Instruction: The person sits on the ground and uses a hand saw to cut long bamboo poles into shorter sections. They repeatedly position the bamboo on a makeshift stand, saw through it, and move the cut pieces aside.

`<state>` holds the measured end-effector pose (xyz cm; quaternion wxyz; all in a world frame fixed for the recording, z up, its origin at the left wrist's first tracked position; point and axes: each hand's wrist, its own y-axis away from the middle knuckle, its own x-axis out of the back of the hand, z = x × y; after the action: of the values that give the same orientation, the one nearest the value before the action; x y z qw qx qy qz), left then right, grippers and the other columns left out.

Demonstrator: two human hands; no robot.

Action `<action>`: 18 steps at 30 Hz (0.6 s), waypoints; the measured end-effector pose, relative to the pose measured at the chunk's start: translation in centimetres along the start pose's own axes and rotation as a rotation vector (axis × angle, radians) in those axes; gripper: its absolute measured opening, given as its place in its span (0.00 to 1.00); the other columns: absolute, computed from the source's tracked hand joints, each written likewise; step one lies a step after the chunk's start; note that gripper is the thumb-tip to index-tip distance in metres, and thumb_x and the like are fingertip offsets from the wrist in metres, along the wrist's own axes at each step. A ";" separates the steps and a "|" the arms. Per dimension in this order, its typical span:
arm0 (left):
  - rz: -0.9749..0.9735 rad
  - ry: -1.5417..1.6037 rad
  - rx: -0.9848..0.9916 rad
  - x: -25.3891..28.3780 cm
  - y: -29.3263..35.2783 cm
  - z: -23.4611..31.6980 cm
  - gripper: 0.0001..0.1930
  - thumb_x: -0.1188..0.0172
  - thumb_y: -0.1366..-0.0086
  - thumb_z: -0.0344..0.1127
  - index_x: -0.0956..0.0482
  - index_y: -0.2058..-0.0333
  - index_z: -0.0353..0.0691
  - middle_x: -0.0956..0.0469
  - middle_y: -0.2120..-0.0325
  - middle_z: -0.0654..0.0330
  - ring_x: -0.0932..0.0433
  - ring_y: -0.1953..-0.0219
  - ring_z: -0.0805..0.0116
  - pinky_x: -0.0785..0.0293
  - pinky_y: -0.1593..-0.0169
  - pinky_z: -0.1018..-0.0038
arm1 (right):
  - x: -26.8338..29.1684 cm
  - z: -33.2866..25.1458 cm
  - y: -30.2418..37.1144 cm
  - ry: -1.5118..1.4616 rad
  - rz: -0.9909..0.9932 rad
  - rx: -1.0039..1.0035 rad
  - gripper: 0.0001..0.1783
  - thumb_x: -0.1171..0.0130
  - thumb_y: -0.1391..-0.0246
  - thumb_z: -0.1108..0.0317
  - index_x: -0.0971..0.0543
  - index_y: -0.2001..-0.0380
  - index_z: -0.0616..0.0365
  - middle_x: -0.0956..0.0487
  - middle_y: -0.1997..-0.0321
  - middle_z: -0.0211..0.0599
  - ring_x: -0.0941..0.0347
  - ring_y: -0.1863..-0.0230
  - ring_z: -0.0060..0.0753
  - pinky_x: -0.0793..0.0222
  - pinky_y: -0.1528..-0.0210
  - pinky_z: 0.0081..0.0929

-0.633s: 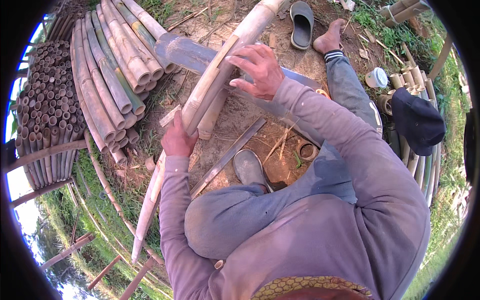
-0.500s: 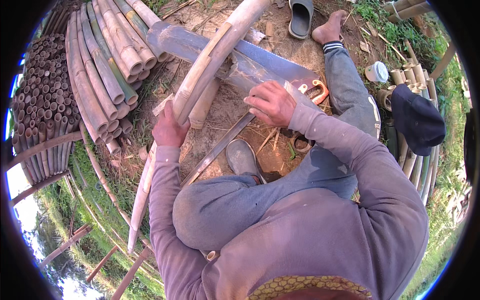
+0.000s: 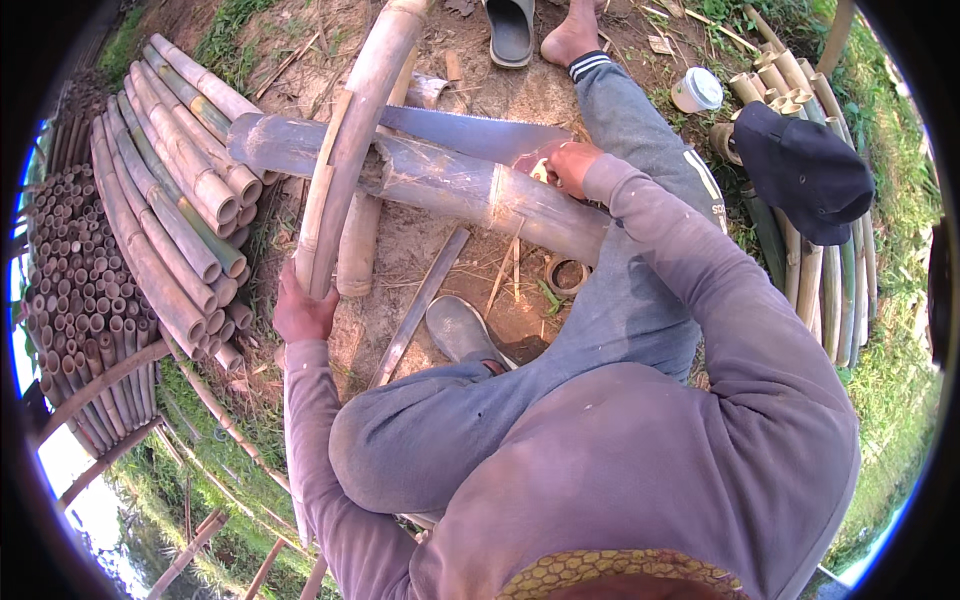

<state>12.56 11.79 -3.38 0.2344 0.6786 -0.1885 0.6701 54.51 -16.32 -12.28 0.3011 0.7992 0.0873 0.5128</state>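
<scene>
My left hand (image 3: 305, 303) is closed round the near part of a long, pale bamboo pole (image 3: 350, 135). The pole slants away from me across a thick grey bamboo log (image 3: 440, 185), which has a notch cut in its upper side close to the pole. Behind the log lies a handsaw (image 3: 475, 132), its toothed blade reaching left to the pole. My right hand (image 3: 572, 168) grips the saw's handle, and the fingers hide most of it. One end of the log rests by my bent leg.
A flat strip (image 3: 420, 308) lies on the dirt beside my shoe (image 3: 462, 330). Bamboo poles (image 3: 190, 200) are stacked left, with more bundled right under a dark cap (image 3: 805, 175). Near the cap stands a white cup (image 3: 697, 90). A loose clog (image 3: 510, 32) lies ahead.
My right hand has moved from above the log to the saw's handle and closed on it. The left hand stays on the pole. The whole view has shifted somewhat.
</scene>
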 end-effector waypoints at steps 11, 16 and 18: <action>-0.017 0.039 0.008 0.7 0.4 -0.2 0.46 0.24 0.48 0.54 0.33 0.33 0.50 0.16 0.51 0.48 0.15 0.53 0.44 0.18 0.50 0.52 | 0.4 2.5 2.7 0.430 0.022 0.269 0.19 0.36 0.43 0.64 0.21 0.47 0.51 0.15 0.52 0.37 0.20 0.40 0.42 0.28 0.38 0.43; -0.086 0.058 0.034 1.2 0.4 -0.3 0.45 0.24 0.49 0.55 0.32 0.34 0.53 0.15 0.54 0.47 0.14 0.54 0.44 0.18 0.50 0.52 | 3.8 1.8 9.3 0.165 0.417 0.447 0.17 0.33 0.48 0.66 0.23 0.54 0.52 0.17 0.60 0.38 0.20 0.52 0.44 0.30 0.50 0.44; -0.149 0.027 0.076 2.9 0.1 0.8 0.45 0.24 0.49 0.54 0.33 0.34 0.52 0.15 0.54 0.48 0.14 0.54 0.44 0.19 0.49 0.51 | 5.2 0.7 12.2 0.059 0.728 0.525 0.13 0.30 0.50 0.66 0.20 0.60 0.52 0.16 0.60 0.39 0.19 0.55 0.45 0.31 0.50 0.42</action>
<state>13.24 11.39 -0.49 0.2603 0.6899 -0.1088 0.6667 55.48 -24.08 -1.53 -0.1144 0.8122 -0.0640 0.5684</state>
